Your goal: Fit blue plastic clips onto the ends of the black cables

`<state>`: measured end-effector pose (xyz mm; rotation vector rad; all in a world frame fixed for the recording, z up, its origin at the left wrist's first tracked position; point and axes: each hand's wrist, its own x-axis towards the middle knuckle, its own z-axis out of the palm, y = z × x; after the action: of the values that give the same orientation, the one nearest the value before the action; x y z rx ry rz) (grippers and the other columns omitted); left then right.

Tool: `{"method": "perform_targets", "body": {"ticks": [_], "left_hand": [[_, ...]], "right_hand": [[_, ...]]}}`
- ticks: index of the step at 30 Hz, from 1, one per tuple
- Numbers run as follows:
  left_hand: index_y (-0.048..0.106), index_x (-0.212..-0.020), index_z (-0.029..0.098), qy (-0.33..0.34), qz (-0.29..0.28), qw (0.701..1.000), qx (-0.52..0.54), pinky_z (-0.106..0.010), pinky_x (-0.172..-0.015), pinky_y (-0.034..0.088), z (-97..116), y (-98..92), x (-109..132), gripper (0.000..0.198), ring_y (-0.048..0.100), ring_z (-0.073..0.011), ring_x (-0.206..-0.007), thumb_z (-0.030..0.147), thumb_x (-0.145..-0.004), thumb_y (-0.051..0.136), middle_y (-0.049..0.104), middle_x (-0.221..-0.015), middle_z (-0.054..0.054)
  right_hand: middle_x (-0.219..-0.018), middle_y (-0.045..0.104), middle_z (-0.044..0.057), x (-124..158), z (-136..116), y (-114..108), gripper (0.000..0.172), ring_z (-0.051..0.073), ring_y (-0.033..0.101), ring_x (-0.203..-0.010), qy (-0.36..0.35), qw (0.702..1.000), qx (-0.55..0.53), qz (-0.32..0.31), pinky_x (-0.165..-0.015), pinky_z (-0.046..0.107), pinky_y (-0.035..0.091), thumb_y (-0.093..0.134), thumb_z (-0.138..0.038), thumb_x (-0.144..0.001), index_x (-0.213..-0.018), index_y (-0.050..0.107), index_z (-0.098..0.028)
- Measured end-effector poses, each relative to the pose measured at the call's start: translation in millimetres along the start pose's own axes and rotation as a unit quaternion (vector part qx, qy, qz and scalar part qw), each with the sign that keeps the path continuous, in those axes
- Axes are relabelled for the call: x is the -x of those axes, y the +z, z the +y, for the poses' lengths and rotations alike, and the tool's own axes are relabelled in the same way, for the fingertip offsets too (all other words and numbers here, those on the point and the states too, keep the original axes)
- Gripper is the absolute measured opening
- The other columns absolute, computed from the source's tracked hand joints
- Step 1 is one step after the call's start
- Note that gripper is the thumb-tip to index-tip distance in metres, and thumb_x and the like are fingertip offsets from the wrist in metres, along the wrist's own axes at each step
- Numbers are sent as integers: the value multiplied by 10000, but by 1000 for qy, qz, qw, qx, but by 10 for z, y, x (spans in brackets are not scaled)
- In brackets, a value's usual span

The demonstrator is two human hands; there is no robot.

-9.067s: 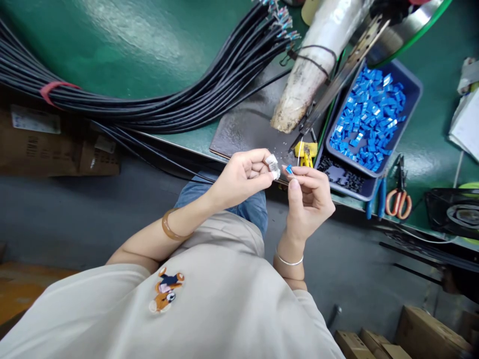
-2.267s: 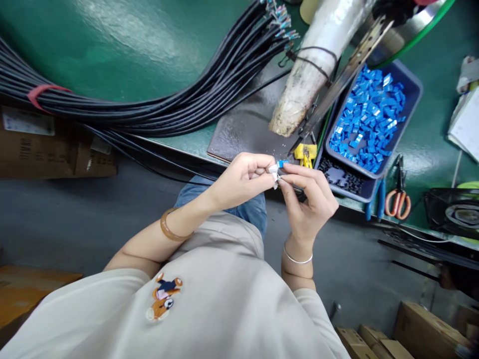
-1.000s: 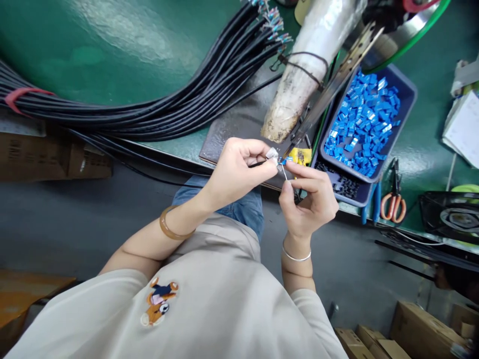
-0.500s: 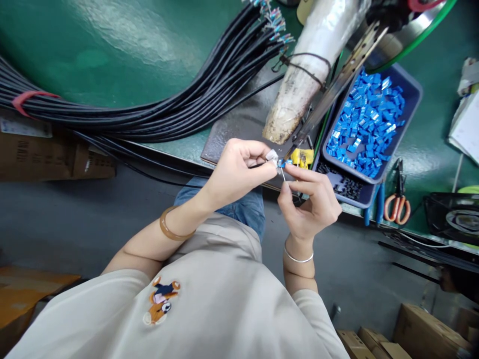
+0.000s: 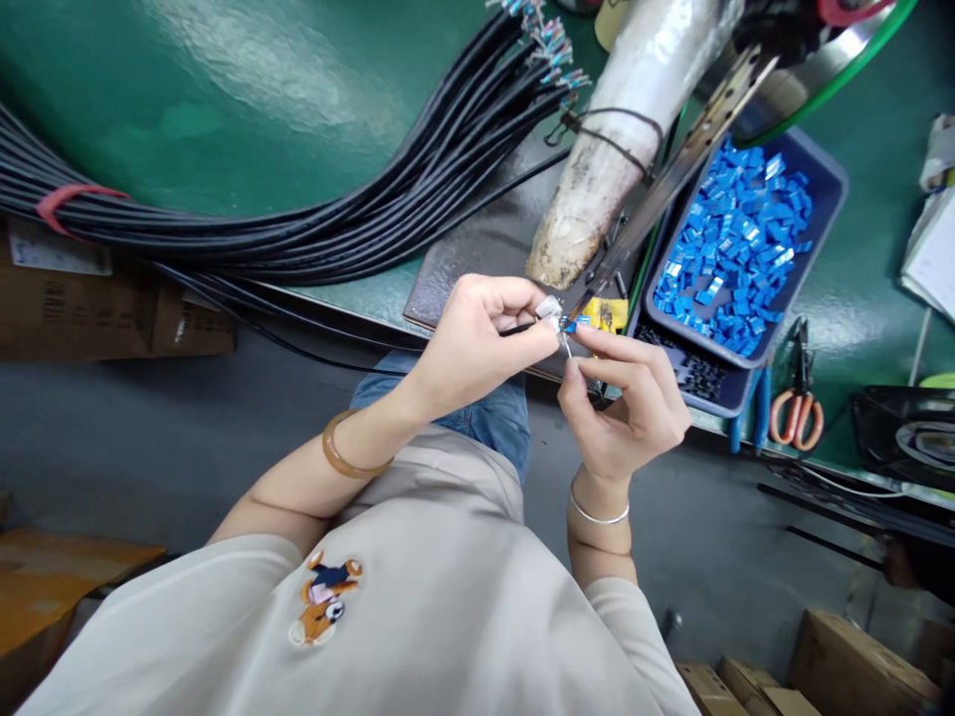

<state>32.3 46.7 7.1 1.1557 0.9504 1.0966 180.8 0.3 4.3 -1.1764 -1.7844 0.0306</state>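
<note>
Bench [image 5: 90, 80]: workshop, I'd say
Cables [image 5: 298, 244]: bundled left of my grip
Blue parts [image 5: 735, 244]: heaped right of it

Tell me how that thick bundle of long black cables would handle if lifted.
The thick bundle of long black cables would probably feel heavy, having so many strands. It should bend yet resist kinking, judging by its smooth, broad curve. Its thin, splayed, colourful wire ends may snag.
</note>
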Motion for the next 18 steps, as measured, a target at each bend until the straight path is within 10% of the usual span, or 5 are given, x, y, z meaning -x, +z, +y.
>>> {"method": "perform_targets", "body": {"ticks": [18], "left_hand": [[581,-592,140,0,-16,1000,11,-176,-470,311,18,-8,9,114,387,-53,-543,76,-685,593,457,-581,17]], "right_hand": [[-966,751,1,-8,-36,-8,185,158,727,-849,8,1000,19,0,-752,316,617,698,-74,-772,-851,649,-234]]}}
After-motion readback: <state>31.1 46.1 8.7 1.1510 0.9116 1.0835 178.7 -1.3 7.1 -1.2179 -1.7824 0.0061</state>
